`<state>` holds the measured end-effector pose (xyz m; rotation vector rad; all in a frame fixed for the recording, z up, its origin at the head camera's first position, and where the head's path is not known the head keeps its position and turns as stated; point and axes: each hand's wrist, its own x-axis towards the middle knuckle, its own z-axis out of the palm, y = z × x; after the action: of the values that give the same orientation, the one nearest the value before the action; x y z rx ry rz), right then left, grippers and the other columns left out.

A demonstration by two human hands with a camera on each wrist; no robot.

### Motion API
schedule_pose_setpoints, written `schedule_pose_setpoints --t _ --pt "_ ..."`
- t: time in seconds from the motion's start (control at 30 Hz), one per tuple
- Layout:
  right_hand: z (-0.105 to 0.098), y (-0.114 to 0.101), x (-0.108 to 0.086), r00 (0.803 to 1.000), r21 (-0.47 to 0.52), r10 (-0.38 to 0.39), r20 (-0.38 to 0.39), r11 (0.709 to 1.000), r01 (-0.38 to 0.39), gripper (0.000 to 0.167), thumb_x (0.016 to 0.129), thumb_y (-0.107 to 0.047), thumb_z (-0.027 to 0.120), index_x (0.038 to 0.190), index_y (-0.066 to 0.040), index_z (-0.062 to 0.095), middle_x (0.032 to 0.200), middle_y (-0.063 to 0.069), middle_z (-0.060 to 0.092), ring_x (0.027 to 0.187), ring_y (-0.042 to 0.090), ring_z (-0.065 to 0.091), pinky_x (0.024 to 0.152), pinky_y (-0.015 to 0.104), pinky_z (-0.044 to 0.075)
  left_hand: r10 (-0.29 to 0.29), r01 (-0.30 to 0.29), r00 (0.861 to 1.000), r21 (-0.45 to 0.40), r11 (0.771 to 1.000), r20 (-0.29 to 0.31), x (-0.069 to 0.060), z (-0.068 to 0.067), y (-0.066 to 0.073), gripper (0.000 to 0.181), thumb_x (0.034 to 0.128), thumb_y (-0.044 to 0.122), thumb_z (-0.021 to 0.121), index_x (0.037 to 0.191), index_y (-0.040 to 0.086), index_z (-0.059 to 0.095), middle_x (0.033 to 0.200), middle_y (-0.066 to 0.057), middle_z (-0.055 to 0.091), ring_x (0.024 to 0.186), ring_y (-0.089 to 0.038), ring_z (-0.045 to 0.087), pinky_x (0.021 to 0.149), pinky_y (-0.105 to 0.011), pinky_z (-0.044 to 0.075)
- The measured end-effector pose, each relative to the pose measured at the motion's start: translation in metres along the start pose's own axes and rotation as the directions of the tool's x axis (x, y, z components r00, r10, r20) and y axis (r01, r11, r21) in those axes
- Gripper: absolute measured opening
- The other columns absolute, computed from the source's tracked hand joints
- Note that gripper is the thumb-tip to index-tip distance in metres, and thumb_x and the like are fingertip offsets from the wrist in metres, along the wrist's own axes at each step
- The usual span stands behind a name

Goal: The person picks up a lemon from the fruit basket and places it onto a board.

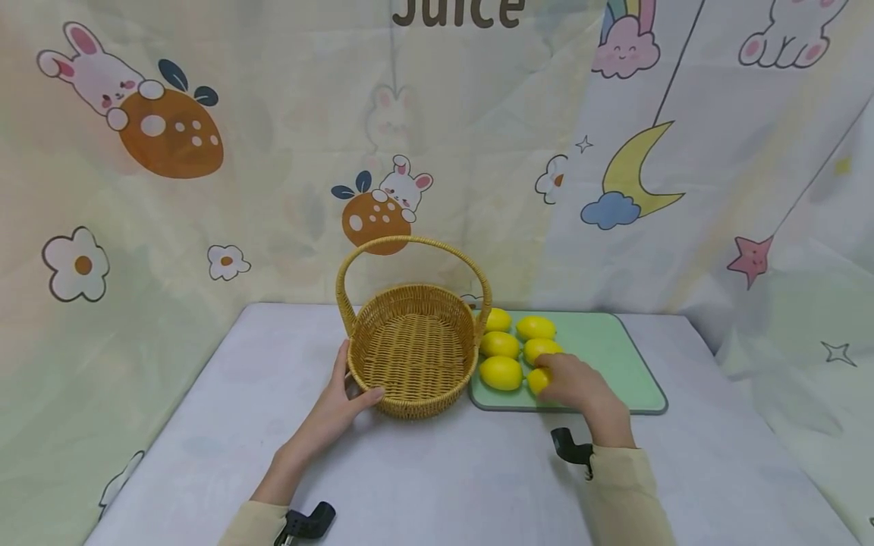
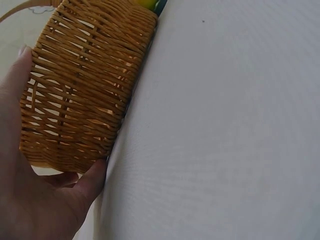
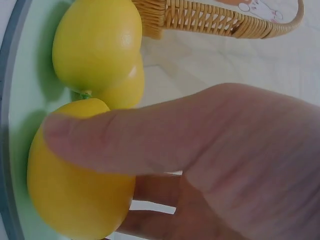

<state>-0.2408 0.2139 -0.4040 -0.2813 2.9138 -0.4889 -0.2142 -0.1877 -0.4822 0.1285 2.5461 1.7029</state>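
A round wicker basket (image 1: 416, 353) with a tall arched handle stands upright, with nothing inside it. My left hand (image 1: 331, 409) holds its left side, thumb over the front rim and fingers along the outer wall; the left wrist view shows the woven side (image 2: 82, 85) between thumb and fingers. To the right, my right hand (image 1: 583, 387) grips the front lemon (image 3: 77, 185) of the right column, thumb across its top. That lemon still appears to rest on the green cutting board (image 1: 597, 345). Its fingers are partly hidden behind the fruit.
Several other yellow lemons (image 1: 501, 374) lie in two columns on the board's left part, close to the basket. The basket's right side overlaps the board's left edge in view. A white cloth (image 1: 444, 478) covers the table, and a printed curtain (image 1: 273, 152) hangs behind.
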Motion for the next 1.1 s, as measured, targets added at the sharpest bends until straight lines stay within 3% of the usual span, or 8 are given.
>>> schedule_pose_setpoints --t 0.27,0.57,1.1 --pt "0.0009 0.0015 -0.0021 0.999 0.022 -0.031 -0.016 0.999 0.031 0.046 0.083 -0.002 0.065 0.129 -0.003 0.062 0.123 0.017 0.065 0.105 0.033 0.057 0.1 0.057 0.045 0.005 -0.005 1.0 -0.013 1.0 0.003 0.001 -0.0002 -0.0018 0.108 0.089 0.043 0.073 0.151 0.051 -0.015 0.169 -0.006 0.003 0.154 -0.037 0.016 0.121 -0.058 0.019" --pt "-0.0023 0.0004 -0.003 0.997 0.013 -0.05 -0.062 0.999 0.051 0.046 0.083 0.003 0.064 0.129 -0.001 0.062 0.127 0.021 0.064 0.112 0.038 0.057 0.104 0.058 0.043 -0.002 0.002 1.0 0.013 1.0 -0.008 0.0 0.0005 0.0001 0.109 0.0883 0.046 0.072 0.152 0.049 -0.016 0.169 -0.006 0.003 0.154 -0.037 0.016 0.12 -0.06 0.02" --pt "-0.0026 0.0024 -0.001 0.988 0.0 -0.058 -0.141 0.998 0.059 0.045 0.079 0.012 0.058 0.123 0.003 0.065 0.122 0.024 0.061 0.106 0.038 0.057 0.102 0.059 0.045 -0.005 0.005 1.0 0.009 1.0 -0.005 -0.0002 0.0008 0.0004 0.109 0.0879 0.047 0.073 0.152 0.049 -0.016 0.169 -0.005 0.003 0.154 -0.036 0.016 0.121 -0.059 0.021"
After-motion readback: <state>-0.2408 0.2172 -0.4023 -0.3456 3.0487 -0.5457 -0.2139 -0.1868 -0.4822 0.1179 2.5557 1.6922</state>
